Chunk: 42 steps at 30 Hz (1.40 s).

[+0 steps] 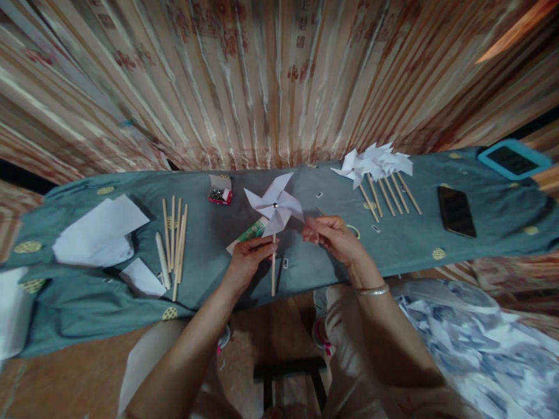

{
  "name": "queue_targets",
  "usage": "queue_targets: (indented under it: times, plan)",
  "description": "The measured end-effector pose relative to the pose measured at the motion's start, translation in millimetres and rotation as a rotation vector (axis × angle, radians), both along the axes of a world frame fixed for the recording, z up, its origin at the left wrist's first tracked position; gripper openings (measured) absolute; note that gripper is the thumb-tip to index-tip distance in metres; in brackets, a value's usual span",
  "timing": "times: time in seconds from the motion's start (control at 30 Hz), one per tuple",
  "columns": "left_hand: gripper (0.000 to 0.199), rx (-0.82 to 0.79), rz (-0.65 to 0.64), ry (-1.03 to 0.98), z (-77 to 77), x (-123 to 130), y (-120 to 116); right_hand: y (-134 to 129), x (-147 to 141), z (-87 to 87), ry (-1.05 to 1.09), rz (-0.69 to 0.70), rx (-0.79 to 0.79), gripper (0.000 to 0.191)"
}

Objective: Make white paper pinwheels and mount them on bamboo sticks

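Observation:
A white paper pinwheel (279, 201) with a silver pin at its centre stands upright in front of me. My left hand (251, 259) is closed around its wooden stick (273, 273), just below the blades. At the pinwheel's right blade, my right hand (329, 234) has its fingers curled together against the blade tip. Behind the left hand lies a green and white packet (251, 231), partly covered. A small open red and white box (220, 192) of metal pins sits left of the pinwheel.
Loose wooden sticks (174, 238) and a white pen-like tool (162, 259) lie left, beside stacked white paper (100, 233). Finished pinwheels (378, 163) overlap at the back right, near a black phone (456, 210) and a blue-framed device (514, 160). A bag of paper scraps (484, 343) stands lower right.

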<state>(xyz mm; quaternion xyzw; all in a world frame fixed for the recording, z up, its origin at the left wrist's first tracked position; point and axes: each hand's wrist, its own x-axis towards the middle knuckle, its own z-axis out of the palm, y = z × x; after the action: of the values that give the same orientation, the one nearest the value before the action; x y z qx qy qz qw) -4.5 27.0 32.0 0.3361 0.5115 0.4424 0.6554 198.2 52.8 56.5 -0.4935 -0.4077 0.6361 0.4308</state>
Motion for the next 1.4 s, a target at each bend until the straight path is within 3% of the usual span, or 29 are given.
queue_targets:
  times: [0.23, 0.43, 1.4]
  plan:
    - [0.033, -0.027, -0.109, 0.017, -1.1, 4.0, -5.8, 13.1, 15.8, -6.1, 0.083, -0.372, 0.132, 0.036]
    - [0.032, -0.037, -0.174, 0.036, -1.6, 6.0, -9.3, 12.9, 3.6, -11.4, 0.054, -0.249, 0.069, 0.040]
    - [0.030, 0.004, -0.097, 0.020, -0.2, 6.4, -5.0, 7.1, -12.8, -6.4, 0.121, -0.139, 0.003, 0.037]
